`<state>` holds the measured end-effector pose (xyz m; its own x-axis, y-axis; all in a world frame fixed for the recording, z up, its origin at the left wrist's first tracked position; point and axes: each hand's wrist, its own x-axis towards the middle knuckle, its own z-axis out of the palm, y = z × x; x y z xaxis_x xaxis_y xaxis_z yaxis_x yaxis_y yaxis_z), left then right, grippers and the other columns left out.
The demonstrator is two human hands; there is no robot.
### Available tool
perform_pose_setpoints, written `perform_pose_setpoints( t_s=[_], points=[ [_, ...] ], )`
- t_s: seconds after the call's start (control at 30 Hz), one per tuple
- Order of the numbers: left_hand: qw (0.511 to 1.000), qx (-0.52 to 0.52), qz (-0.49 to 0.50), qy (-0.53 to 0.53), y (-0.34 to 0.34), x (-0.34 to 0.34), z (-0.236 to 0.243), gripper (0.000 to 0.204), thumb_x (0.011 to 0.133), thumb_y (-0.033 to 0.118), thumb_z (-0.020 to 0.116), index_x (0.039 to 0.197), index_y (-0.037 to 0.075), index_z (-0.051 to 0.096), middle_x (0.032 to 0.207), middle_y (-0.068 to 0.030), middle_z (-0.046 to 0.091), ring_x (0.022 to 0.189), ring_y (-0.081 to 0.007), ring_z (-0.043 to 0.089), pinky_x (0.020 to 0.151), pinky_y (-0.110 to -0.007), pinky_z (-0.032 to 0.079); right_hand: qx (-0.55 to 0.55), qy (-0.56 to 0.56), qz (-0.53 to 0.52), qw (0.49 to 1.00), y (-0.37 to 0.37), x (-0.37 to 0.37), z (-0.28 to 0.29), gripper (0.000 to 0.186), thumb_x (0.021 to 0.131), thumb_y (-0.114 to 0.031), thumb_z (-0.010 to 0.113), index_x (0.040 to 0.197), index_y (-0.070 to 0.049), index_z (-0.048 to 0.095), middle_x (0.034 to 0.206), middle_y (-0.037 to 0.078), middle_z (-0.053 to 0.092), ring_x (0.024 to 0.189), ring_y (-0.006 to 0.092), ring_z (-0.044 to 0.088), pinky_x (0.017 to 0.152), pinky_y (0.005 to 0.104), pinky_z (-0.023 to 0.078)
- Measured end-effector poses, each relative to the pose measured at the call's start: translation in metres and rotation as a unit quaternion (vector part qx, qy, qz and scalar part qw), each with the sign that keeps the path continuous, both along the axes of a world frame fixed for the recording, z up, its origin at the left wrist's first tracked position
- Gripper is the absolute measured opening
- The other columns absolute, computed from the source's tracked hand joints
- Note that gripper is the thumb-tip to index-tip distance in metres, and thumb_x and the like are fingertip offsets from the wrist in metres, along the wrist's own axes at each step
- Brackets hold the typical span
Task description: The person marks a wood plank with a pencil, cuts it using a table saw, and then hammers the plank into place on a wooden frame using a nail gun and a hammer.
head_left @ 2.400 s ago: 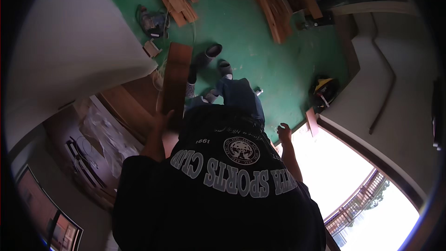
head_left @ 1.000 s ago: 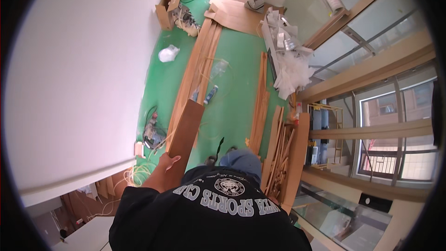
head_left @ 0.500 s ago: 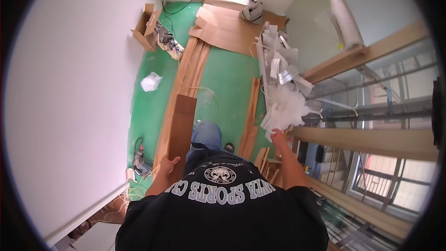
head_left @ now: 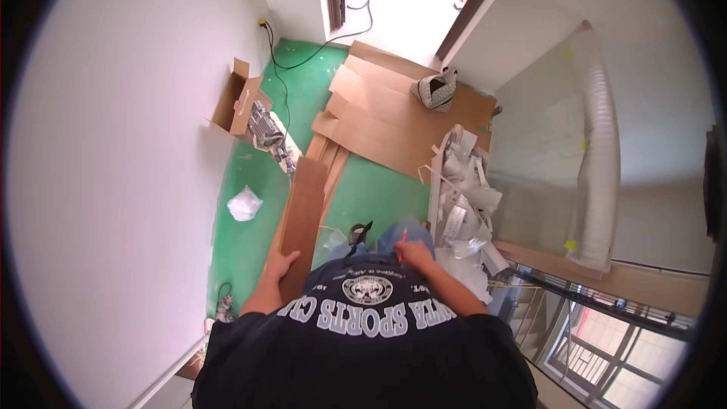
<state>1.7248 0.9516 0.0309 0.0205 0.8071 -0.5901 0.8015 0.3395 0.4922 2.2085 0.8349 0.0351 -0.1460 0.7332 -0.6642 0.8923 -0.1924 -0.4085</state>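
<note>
On my left is a long brown wooden board [head_left: 306, 201], pointing away from me. My left hand [head_left: 283, 263] grips its left edge near my body, thumb lying over the top face. My right hand [head_left: 413, 253] is in front of my right thigh, closed around a slim red pencil-like stick [head_left: 403, 238] that points up. A dark strap-like item [head_left: 359, 236] shows by my left leg, too unclear to name. Under the board, lighter wooden planks [head_left: 333, 174] lie along the green floor.
Flattened cardboard [head_left: 386, 106] covers the floor toward the doorway, with a patterned bag [head_left: 435, 91] on it. At left are an open carton [head_left: 241, 102], a power tool [head_left: 266, 129] and a white plastic bag [head_left: 244, 204]. Crumpled wrapping [head_left: 466, 212] is heaped at right, beside glass.
My view has shifted forward and turned. My right hand has moved from beside the wrapping heap in front of my thigh. My left hand still grips the board.
</note>
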Motion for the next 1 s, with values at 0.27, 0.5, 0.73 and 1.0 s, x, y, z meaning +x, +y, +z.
perform_pose_setpoints(
  t_s=[0.27, 0.5, 0.73, 1.0],
  points=[
    [0.999, -0.036, 0.03, 0.021, 0.342, 0.205, -0.001, 0.073, 0.079, 0.041, 0.089, 0.134, 0.001, 0.064, 0.126, -0.0255, 0.07, 0.117, -0.0386, 0.069, 0.099, -0.045, 0.055, -0.018, 0.109, -0.054, 0.992, 0.302, 0.153, -0.046, 0.028, 0.091, -0.03, 0.061, 0.114, -0.016, 0.068, 0.102, 0.018, 0.073, 0.098, 0.0407, 0.071, 0.081, 0.0517, 0.054],
    [0.998, 0.002, 0.032, 0.06, 0.557, 0.356, 0.006, 0.083, 0.076, 0.054, 0.088, 0.134, 0.0, 0.063, 0.126, -0.0258, 0.07, 0.121, -0.041, 0.066, 0.103, -0.047, 0.052, -0.02, 0.12, -0.072, 0.99, 0.582, 0.337, 0.006, 0.031, 0.098, -0.032, 0.058, 0.113, -0.01, 0.074, 0.105, 0.02, 0.074, 0.099, 0.0423, 0.07, 0.085, 0.0487, 0.055],
    [0.998, -0.043, 0.025, 0.028, 0.794, 0.498, -0.017, 0.083, 0.075, 0.052, 0.09, 0.13, -0.004, 0.063, 0.122, -0.027, 0.071, 0.116, -0.0405, 0.068, 0.1, -0.047, 0.054, -0.036, 0.211, -0.242, 0.946, 0.754, 0.466, -0.07, 0.035, 0.097, -0.032, 0.062, 0.115, -0.004, 0.073, 0.105, 0.022, 0.075, 0.098, 0.035, 0.074, 0.086, 0.0431, 0.055],
    [0.991, -0.112, 0.027, 0.068, 1.136, 0.68, -0.05, 0.094, 0.075, 0.053, 0.089, 0.138, -0.008, 0.056, 0.134, -0.0295, 0.065, 0.127, -0.0424, 0.062, 0.109, -0.047, 0.049, -0.016, 0.122, -0.341, 0.932, 1.047, 0.631, -0.017, 0.04, 0.103, -0.039, 0.053, 0.109, -0.006, 0.074, 0.103, 0.024, 0.073, 0.098, 0.0439, 0.069, 0.087, 0.047, 0.054]
  ],
)
